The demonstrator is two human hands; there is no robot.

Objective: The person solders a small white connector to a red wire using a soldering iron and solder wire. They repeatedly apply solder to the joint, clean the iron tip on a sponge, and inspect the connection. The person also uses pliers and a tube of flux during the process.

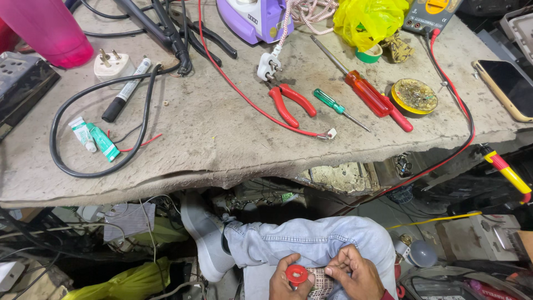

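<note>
Down at my fingers: both hands sit at six o'clock over my knee, closed around one small job.
Left hand [284,280]: my fingers pinch a red ring-shaped piece [296,274] against a flat patterned plate [319,280]; I cannot tell what the ring is.
Right hand [355,272]: my fingers curl shut on the plate's edge, at three o'clock from the ring.
Progress: I judge the ring is only being seated on the plate; nothing looks fastened, and no tool is in hand.
Knee [311,239]: my jeans carry the work, just below the bench edge.
Bench [211,144]: red pliers [288,103] at twelve o'clock, green screwdriver [336,105] and red screwdriver [369,94] at one o'clock, well apart from my hands.
In the way: a red wire [250,100] and black cable [100,128] loop over the bench between me and the purple iron [252,19].
</note>
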